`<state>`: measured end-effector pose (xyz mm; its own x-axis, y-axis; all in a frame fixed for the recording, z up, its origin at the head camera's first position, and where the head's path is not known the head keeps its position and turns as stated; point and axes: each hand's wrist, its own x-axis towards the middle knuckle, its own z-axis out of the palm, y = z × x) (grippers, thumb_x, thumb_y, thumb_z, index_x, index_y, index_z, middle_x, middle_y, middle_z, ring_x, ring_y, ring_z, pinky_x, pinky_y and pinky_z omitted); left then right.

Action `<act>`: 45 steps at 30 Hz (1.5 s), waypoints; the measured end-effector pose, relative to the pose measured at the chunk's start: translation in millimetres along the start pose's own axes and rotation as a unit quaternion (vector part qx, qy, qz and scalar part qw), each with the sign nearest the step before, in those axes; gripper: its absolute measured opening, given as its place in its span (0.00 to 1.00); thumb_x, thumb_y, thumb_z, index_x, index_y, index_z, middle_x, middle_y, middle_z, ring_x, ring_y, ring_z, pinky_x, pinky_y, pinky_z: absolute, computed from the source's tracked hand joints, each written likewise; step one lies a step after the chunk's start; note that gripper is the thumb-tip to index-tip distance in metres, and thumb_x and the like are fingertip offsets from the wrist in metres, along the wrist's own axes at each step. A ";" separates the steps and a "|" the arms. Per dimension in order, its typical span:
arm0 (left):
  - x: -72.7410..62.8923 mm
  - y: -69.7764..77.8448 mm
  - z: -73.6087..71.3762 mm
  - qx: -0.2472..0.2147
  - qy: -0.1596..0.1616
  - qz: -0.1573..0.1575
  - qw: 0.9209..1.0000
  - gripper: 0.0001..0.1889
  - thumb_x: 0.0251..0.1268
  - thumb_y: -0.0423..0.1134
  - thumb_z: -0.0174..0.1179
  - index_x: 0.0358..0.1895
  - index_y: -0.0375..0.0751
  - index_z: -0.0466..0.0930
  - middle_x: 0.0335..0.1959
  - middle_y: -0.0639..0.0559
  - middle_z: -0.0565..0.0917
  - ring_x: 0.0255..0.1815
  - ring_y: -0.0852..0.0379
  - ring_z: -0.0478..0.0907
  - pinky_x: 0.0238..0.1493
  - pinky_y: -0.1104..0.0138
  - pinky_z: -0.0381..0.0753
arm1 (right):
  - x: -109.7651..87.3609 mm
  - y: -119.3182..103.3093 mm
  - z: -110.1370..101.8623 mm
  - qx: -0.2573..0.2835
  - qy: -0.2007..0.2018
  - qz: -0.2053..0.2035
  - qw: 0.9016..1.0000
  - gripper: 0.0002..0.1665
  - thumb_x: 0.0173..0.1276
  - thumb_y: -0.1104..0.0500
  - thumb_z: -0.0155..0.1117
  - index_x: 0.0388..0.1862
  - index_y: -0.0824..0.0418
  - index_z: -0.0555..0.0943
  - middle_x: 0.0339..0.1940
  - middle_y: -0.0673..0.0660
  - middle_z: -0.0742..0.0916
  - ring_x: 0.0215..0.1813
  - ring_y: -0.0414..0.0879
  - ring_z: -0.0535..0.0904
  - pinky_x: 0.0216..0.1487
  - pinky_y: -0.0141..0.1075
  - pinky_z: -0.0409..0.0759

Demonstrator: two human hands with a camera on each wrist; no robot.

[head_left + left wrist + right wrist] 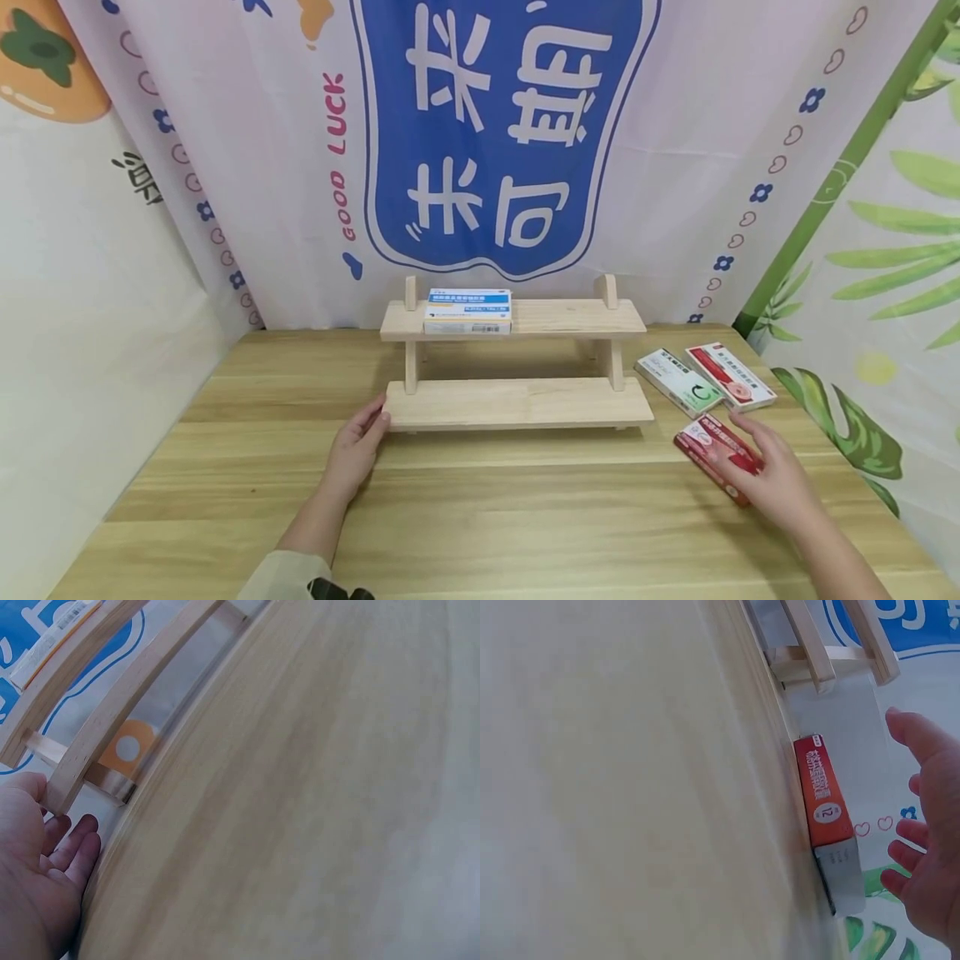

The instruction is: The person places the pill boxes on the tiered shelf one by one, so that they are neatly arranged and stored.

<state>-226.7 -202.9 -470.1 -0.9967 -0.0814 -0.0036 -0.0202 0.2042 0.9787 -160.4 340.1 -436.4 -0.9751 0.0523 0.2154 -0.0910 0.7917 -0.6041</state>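
Note:
A two-tier wooden display rack (517, 402) stands on the table. My left hand (356, 450) is at the left end of its lower shelf; in the left wrist view, the thumb lies on one side of the shelf end (66, 784) and the fingers curl at the other. My right hand (776, 475) hovers over a red medicine box (716, 446), thumb and fingers spread apart; the right wrist view has a gap between the hand (930, 825) and that box (825, 795). Just behind lie a white-and-green medicine box (678, 382) and a white-and-red one (731, 375), overlapping at a corner.
A blue-and-white medicine box (468, 312) lies on the left part of the rack's upper shelf (570, 317). Printed cloth (300, 208) hangs behind and beside the wooden table (525, 517). A dark object (330, 590) is by the left sleeve.

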 end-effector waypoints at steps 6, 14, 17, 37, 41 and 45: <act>2.1 -1.0 -0.8 0.005 0.000 -0.005 1.000 0.24 0.78 0.40 0.48 0.72 0.39 0.64 0.76 0.44 0.63 0.75 0.50 0.62 0.68 0.74 0.68 | -12.4 16.7 2.4 -0.020 0.011 -0.001 1.000 0.44 0.62 0.50 0.71 0.69 0.71 0.65 0.67 0.80 0.66 0.64 0.79 0.61 0.55 0.77 0.62; 2.0 -0.9 -0.2 0.005 0.001 -0.009 1.000 0.24 0.78 0.40 0.49 0.73 0.39 0.63 0.76 0.44 0.63 0.76 0.49 0.61 0.69 0.71 0.67 | -22.3 29.9 1.1 -0.047 -0.017 0.039 0.998 0.46 0.63 0.45 0.69 0.70 0.69 0.64 0.69 0.83 0.62 0.65 0.82 0.58 0.54 0.80 0.61; 2.4 -1.3 -0.5 0.007 0.001 -0.011 1.000 0.25 0.78 0.41 0.49 0.73 0.40 0.63 0.76 0.44 0.63 0.76 0.49 0.61 0.70 0.71 0.67 | -25.4 35.0 1.1 -0.055 -0.034 0.057 0.996 0.48 0.63 0.42 0.69 0.71 0.70 0.63 0.69 0.84 0.60 0.65 0.83 0.57 0.55 0.80 0.61; 1.1 0.7 0.5 -0.014 -0.001 -0.009 1.000 0.24 0.77 0.38 0.49 0.72 0.37 0.64 0.75 0.41 0.64 0.74 0.49 0.63 0.56 0.90 0.70 | -30.4 44.2 6.7 -0.086 -0.015 0.057 0.995 0.50 0.59 0.41 0.73 0.70 0.70 0.66 0.63 0.80 0.69 0.61 0.75 0.65 0.54 0.72 0.69; 1.8 0.0 0.3 -0.007 0.002 -0.010 1.000 0.24 0.77 0.39 0.49 0.72 0.38 0.64 0.75 0.42 0.64 0.74 0.49 0.63 0.56 0.90 0.70 | -30.3 42.0 5.2 -0.077 -0.013 0.065 0.995 0.50 0.59 0.41 0.72 0.70 0.70 0.66 0.63 0.80 0.69 0.62 0.76 0.64 0.55 0.72 0.68; 1.7 0.3 0.1 -0.002 0.003 -0.008 1.000 0.24 0.77 0.39 0.49 0.72 0.37 0.64 0.75 0.42 0.64 0.74 0.49 0.63 0.58 0.88 0.69 | -30.9 39.4 3.8 -0.061 -0.009 0.083 0.995 0.51 0.60 0.40 0.71 0.71 0.70 0.66 0.64 0.80 0.69 0.62 0.77 0.64 0.55 0.73 0.68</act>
<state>-228.5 -202.8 -469.8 -0.9958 -0.0902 -0.0185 -0.0362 0.1991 0.9793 -134.6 367.4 -469.7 -0.9781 0.1787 0.1070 0.0954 0.8409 -0.5327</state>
